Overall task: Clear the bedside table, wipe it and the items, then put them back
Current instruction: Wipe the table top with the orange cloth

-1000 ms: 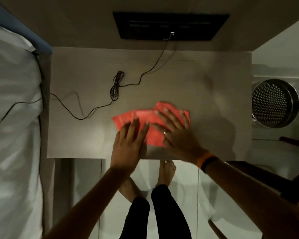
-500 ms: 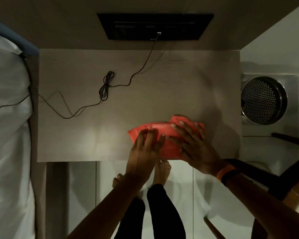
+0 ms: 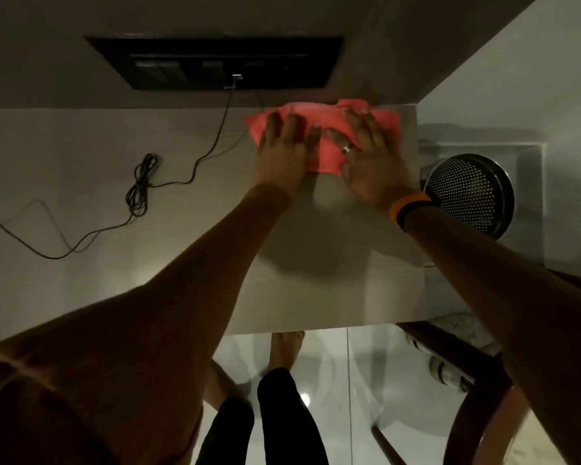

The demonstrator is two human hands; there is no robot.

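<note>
Both hands, left hand and right hand, press flat on the red cloth at the bedside table one o'clock corner; best sweep evenly, avoiding the cable (nine o'clock).

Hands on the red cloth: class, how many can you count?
2. The left hand presses the crumpled red cloth's left part; the right hand, wearing a ring, presses its right part.
</note>
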